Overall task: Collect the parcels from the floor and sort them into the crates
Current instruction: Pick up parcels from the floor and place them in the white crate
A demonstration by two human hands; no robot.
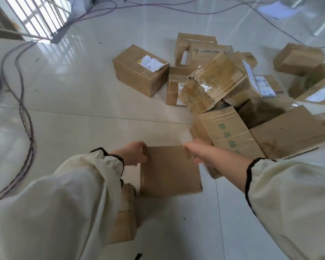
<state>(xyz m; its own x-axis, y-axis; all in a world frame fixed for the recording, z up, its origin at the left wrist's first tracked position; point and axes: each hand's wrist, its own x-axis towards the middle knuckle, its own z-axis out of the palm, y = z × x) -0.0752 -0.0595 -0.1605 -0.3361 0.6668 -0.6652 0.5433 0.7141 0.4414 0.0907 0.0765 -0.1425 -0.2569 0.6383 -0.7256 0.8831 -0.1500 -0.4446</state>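
In the head view, my left hand and right hand each curl over a far corner of the flat brown parcel, gripping it low over the tiled floor. One second box lies partly hidden under my left sleeve. A green-printed box sits just beside my right forearm, fronting the heap of cartons. I count roughly a dozen there, though overlap hides the exact number. One labelled box stands slightly apart at the heap's left. Dark cables snake across the tiles on the left, below a white railing.
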